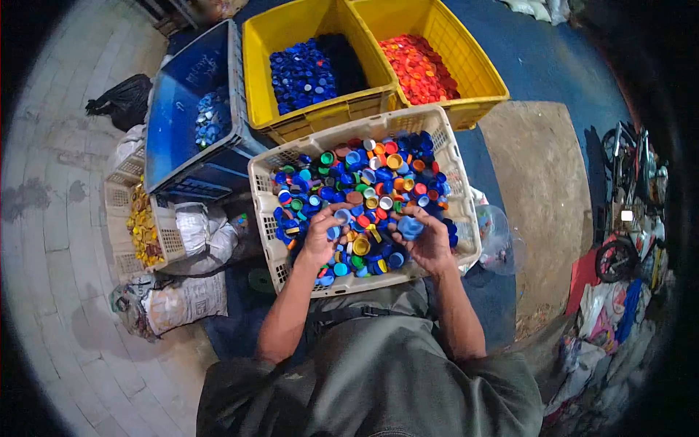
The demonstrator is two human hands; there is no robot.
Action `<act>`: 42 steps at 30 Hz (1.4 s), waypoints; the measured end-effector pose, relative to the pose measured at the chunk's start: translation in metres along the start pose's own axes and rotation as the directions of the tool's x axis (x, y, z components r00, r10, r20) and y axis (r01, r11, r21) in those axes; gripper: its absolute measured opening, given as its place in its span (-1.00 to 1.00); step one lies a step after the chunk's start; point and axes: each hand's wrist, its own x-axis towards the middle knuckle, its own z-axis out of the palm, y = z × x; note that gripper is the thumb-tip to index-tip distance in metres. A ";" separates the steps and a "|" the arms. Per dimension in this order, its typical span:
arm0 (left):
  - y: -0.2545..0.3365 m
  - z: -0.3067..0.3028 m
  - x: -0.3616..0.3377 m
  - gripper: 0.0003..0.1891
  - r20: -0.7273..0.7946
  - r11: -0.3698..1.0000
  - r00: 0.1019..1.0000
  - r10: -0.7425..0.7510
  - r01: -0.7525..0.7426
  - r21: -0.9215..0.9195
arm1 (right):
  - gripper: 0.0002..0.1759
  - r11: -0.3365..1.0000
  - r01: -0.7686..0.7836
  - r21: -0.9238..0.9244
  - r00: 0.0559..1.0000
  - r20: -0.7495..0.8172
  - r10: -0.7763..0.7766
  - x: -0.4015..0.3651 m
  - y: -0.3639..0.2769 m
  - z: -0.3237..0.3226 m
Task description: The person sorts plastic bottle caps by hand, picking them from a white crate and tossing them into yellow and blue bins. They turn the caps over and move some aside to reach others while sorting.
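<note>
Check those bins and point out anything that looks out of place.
Among the blue caps in the left-hand yellow bin there is a small reddish speck. It looks odd because nearly everything around it is blue; it is too small to identify. Nothing else clearly stands out.

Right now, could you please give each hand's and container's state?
Left hand: curled beside pale blue plastic cap, grip unclear.
Right hand: holding pale blue plastic caps.
Near cream plastic crate: open, holding multicoloured plastic caps.
Left yellow plastic bin: open, blue caps inside.
Right yellow plastic bin: open, red caps inside.
Blue plastic bin: open, some blue caps inside.
Leftmost cream plastic crate: open, yellow caps inside.
</note>
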 end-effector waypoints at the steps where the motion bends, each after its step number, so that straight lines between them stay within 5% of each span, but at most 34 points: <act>1: -0.002 -0.002 -0.004 -0.65 -0.031 0.996 0.999 -0.008 0.006 -0.091 | -0.60 1.000 0.007 0.002 1.000 0.022 -0.007 0.002 0.006 0.007; 6: -0.017 -0.016 -0.011 -0.65 -0.021 0.808 0.993 0.114 -0.105 -0.580 | -0.42 0.995 -0.016 -0.097 0.978 0.204 0.036 0.034 0.037 0.027; 8: -0.017 -0.014 -0.018 -0.65 -0.150 0.738 0.983 0.109 -0.181 -0.650 | -0.33 0.984 -0.052 -0.168 0.996 0.059 0.063 0.041 0.050 0.042; 18: 0.009 -0.058 -0.013 -0.51 -0.363 0.708 0.899 0.243 -0.421 -0.568 | -0.49 0.907 -0.108 -0.406 0.983 0.095 0.159 0.092 0.111 0.106; 21: 0.049 -0.079 0.007 -0.56 -0.380 0.683 0.852 0.360 -0.518 -0.516 | -0.77 0.853 0.046 -0.520 0.977 0.202 0.070 0.122 0.122 0.159; 22: 0.078 -0.083 0.015 -0.63 -0.477 0.665 0.811 0.339 -0.565 -0.489 | -0.76 0.718 0.203 -0.666 0.938 0.342 0.051 0.143 0.120 0.182; 24: 0.141 -0.147 0.048 -0.90 -0.374 0.659 0.836 0.401 -0.547 -0.516 | -0.63 0.456 0.487 -0.745 0.846 0.532 -0.035 0.168 0.112 0.243; 25: 0.174 -0.160 0.056 -0.90 -0.304 0.695 0.813 0.497 -0.582 -0.422 | -0.50 0.681 0.389 -0.621 0.882 0.465 -0.079 0.186 0.114 0.270; 26: 0.219 -0.089 0.001 -0.86 -0.327 0.714 0.767 0.553 -0.638 -0.290 | -0.41 0.703 0.376 -0.603 0.874 0.483 -0.053 0.181 0.106 0.298; 27: 0.234 -0.083 -0.001 -0.83 -0.272 0.588 0.664 0.696 -0.745 -0.315 | -0.42 0.761 0.379 -0.527 0.887 0.441 -0.137 0.177 0.106 0.317; 28: 0.244 -0.079 -0.002 -0.81 -0.399 0.563 0.655 0.642 -0.756 -0.334 | -0.43 0.810 0.383 -0.444 0.897 0.386 -0.213 0.175 0.107 0.326; 29: 0.237 -0.109 0.008 -0.84 -0.273 0.558 0.661 0.699 -0.743 -0.370 | -0.41 0.825 0.364 -0.431 0.904 0.376 -0.203 0.175 0.105 0.324; 31: 0.216 -0.123 0.009 -0.76 -0.275 0.572 0.664 0.695 -0.743 -0.348 | -0.36 0.856 0.318 -0.408 0.921 0.346 -0.178 0.171 0.095 0.304; 33: 0.187 -0.077 -0.023 -0.65 -0.524 0.631 0.637 0.565 -0.743 -0.224 | -0.33 0.840 0.329 -0.431 0.922 0.338 -0.187 0.168 0.085 0.257; 34: 0.162 -0.081 -0.026 -0.54 -0.425 0.662 0.681 0.597 -0.717 -0.219 | -0.32 0.834 0.328 -0.444 0.927 0.323 -0.192 0.162 0.079 0.227; 37: 0.086 -0.076 -0.035 -0.64 -0.394 0.748 0.731 0.557 -0.648 -0.143 | -0.43 0.816 0.306 -0.491 0.951 0.200 -0.236 0.133 0.053 0.141; 40: 0.036 -0.058 -0.054 -0.66 -0.388 0.874 0.783 0.486 -0.432 0.225 | -0.56 0.792 0.311 -0.526 0.934 0.017 -0.356 0.101 0.033 0.052; 42: 0.004 -0.059 -0.055 -0.63 -0.284 0.789 0.774 0.566 -0.407 0.460 | -0.67 0.694 0.330 -0.640 0.904 0.001 -0.428 0.067 0.014 0.017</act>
